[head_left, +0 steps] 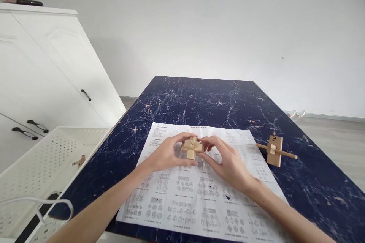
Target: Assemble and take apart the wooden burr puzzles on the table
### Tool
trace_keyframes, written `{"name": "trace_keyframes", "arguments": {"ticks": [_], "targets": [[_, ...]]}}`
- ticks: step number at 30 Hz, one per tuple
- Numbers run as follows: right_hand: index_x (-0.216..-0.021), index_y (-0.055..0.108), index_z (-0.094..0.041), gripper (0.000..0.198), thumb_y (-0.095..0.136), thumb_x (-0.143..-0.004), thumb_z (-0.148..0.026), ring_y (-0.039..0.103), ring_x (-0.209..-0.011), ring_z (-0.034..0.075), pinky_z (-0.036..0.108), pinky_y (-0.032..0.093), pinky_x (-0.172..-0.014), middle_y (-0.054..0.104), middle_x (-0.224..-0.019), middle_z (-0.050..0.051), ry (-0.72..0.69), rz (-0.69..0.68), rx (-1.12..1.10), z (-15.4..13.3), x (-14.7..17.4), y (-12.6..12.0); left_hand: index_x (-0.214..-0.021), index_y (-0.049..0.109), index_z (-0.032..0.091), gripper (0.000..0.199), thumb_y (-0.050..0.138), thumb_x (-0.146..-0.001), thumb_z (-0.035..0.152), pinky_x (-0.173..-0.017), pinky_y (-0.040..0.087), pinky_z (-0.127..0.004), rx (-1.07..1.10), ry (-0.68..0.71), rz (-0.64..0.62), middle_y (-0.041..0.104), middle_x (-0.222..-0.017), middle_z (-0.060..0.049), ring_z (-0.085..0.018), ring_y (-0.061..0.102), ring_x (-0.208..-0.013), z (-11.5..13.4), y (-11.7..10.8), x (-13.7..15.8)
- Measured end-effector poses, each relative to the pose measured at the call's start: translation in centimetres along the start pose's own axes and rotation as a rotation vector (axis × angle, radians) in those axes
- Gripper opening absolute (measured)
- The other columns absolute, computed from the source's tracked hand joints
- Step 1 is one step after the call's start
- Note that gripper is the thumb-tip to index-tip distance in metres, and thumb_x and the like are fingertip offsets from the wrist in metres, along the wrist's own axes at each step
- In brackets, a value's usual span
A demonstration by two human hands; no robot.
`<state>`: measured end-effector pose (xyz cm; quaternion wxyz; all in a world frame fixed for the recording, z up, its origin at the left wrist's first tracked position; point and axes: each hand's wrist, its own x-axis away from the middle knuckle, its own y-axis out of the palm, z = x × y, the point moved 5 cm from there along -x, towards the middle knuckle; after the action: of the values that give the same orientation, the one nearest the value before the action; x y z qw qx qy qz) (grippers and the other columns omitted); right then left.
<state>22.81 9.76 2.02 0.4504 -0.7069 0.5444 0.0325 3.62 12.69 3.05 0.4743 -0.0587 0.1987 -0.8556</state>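
Between my two hands is a wooden burr puzzle (191,147), a cross of interlocked pale blocks with dark pen marks on its top piece. My left hand (172,152) grips it from the left, fingers behind and thumb along the near side. From the right, my right hand (224,157) pinches an arm of the puzzle between thumb and fingers. Beneath both hands lies a large white instruction sheet (176,186) printed with rows of small diagrams. The undersides of the puzzle are hidden.
Right of the sheet sits another wooden puzzle (275,150), a marked block crossed by a stick. The dark blue marbled table (188,100) narrows toward the wall. At left stand a white perforated basket (28,163) with a small wooden cross piece (79,161), a white cable (34,199) and a white cabinet (57,57).
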Motion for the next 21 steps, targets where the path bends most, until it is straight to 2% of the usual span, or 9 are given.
{"name": "trace_keyframes", "arguments": {"ticks": [4,9,14,17,21], "targets": [[-0.128,0.055,-0.025,0.019,0.057,-0.11,-0.032,0.069,-0.084,0.021,0.036,0.06,-0.075,0.072,-0.1,0.006,0.054,0.055,-0.042,-0.1,0.4,-0.1,-0.138,0.063,0.034,0.067,0.094,-0.079,0.037,-0.113,0.051,-0.049,0.076,0.028,0.02,0.069,-0.14,-0.006,-0.03,0.066,-0.129,0.5,0.4,0.3],[-0.122,0.056,-0.024,0.013,0.059,-0.11,-0.028,0.065,-0.074,0.018,0.033,0.056,-0.066,0.067,-0.089,0.003,-0.036,0.089,0.019,-0.8,0.6,-0.3,-0.136,0.066,0.034,0.061,0.092,-0.081,0.038,-0.11,0.054,-0.052,0.014,0.004,0.006,0.07,-0.139,-0.007,-0.031,0.068,-0.126,1.0,1.1,0.3],[-0.125,0.058,-0.023,0.015,0.059,-0.11,-0.023,0.066,-0.073,0.018,0.032,0.057,-0.063,0.069,-0.093,0.005,-0.088,0.099,0.025,-1.0,0.7,-0.5,-0.139,0.064,0.034,0.063,0.091,-0.083,0.036,-0.111,0.054,-0.051,-0.024,0.001,0.017,0.07,-0.14,-0.006,-0.03,0.067,-0.127,0.7,1.5,0.4],[-0.127,0.058,-0.022,0.02,0.062,-0.108,-0.019,0.067,-0.074,0.018,0.032,0.058,-0.062,0.07,-0.094,0.006,-0.11,0.117,0.035,-1.1,0.8,-0.7,-0.145,0.059,0.036,0.066,0.089,-0.086,0.038,-0.114,0.053,-0.051,-0.032,-0.014,0.016,0.067,-0.145,-0.005,-0.03,0.065,-0.132,0.4,1.8,0.5],[-0.121,0.06,-0.023,0.02,0.068,-0.104,-0.017,0.069,-0.072,0.018,0.031,0.058,-0.059,0.071,-0.094,0.006,-0.096,0.192,0.059,-1.4,1.0,-0.9,-0.157,0.046,0.036,0.081,0.086,-0.088,0.046,-0.115,0.053,-0.053,0.022,-0.092,0.02,0.062,-0.153,-0.009,-0.032,0.063,-0.137,-0.4,2.2,0.8]]}}
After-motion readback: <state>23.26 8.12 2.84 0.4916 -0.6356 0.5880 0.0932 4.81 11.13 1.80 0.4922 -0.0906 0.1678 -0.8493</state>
